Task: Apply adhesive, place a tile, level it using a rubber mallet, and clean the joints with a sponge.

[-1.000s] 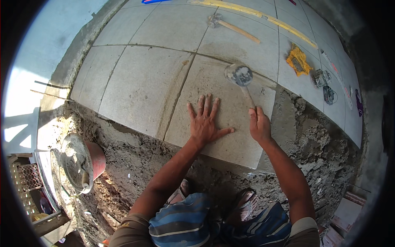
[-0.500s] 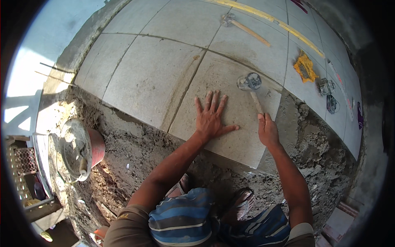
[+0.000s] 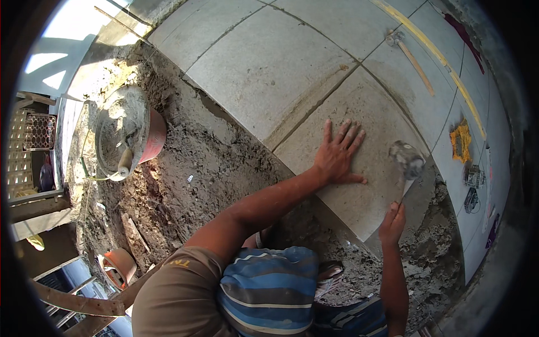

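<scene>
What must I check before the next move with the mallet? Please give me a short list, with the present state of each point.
1. Right hand grips the mallet by its handle: ok.
2. Left hand lies apart from the mallet, palm down on the tile: ok.
3. Mallet touching the tile or raised above it: cannot tell, it is blurred.
4. Tile surface clean: not ok, grit and smears show.
5. Tile level: cannot tell from this view.
6. Bucket and second mallet off this tile: ok.
</scene>
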The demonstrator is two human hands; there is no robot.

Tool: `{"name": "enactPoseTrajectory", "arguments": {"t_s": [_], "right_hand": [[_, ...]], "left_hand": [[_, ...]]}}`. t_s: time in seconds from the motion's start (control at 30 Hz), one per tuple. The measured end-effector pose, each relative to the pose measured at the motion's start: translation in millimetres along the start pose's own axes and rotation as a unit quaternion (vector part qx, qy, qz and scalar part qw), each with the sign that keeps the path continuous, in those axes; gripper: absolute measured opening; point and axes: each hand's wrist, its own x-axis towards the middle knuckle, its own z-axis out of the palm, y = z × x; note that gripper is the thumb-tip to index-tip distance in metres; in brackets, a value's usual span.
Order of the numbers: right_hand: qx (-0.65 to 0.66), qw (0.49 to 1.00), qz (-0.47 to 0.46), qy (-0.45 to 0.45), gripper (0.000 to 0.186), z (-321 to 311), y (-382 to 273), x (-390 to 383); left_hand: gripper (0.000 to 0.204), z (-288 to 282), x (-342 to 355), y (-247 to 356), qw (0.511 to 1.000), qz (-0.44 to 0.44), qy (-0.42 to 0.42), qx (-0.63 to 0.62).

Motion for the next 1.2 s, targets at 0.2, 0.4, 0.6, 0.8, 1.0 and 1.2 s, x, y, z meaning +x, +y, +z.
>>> {"name": "enactPoseTrajectory", "arguments": {"t_s": [0.2,0.4,0.6,0.8,1.0,1.2], "right_hand": [[-0.195,0.979,0.046,-0.033,0.046,-9,10,17],[-0.090,0.995,0.037,-0.003,0.043,-27,-32,35],[-0.112,0.990,0.083,0.002,0.042,-72,-25,-14],[-0.126,0.989,0.074,0.001,0.038,-72,-15,-57],[-0.168,0.985,0.042,-0.023,0.039,-39,13,-52],[-0.129,0.991,0.018,-0.008,0.040,-24,-5,-16]], "left_hand": [[0.137,6,8,10,1.000,0.006,-0.002,0.019],[0.132,-1,8,1,0.994,0.019,0.011,0.109],[0.132,4,11,21,0.989,0.026,-0.040,0.139],[0.132,3,8,19,0.989,0.011,-0.045,0.143],[0.132,2,12,19,0.985,0.009,-0.059,0.160],[0.133,5,14,14,0.987,0.025,-0.018,0.159]]}}
